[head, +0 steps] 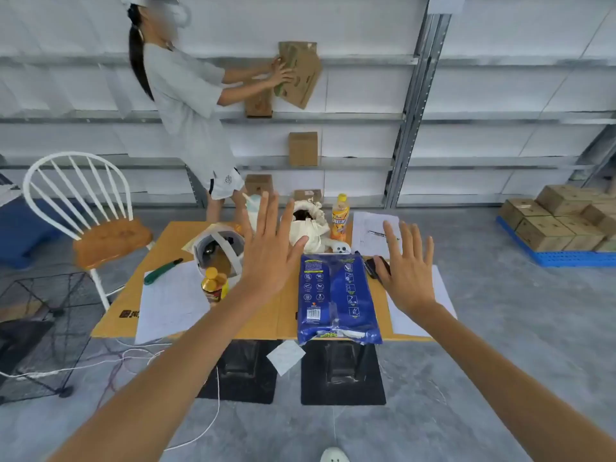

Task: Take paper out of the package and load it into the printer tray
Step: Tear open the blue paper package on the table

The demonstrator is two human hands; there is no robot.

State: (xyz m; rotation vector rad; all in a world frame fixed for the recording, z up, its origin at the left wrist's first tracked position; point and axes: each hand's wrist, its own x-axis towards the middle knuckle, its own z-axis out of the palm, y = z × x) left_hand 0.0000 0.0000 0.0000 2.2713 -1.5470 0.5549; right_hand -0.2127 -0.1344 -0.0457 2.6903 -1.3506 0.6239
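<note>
A blue paper package (336, 296) lies lengthwise on the low cardboard tabletop (256, 315), its torn near end hanging over the front edge. My left hand (270, 251) hovers spread above the table, just left of the package, holding nothing. Off the package's far right corner, my right hand (408, 265) is raised with fingers apart, also without anything in it. Loose white sheets (170, 298) lie at the table's left, and another sheet (416, 315) at its right. No printer shows in the view.
On the table stand a white bucket (218, 248), a yellow-capped jar (215, 285), a green knife (163, 270), a cloth bag (308, 228), an orange bottle (339, 216) and a dark device (378, 266). A white chair (83, 208) stands left. A person (190, 105) handles boxes at the shelves behind.
</note>
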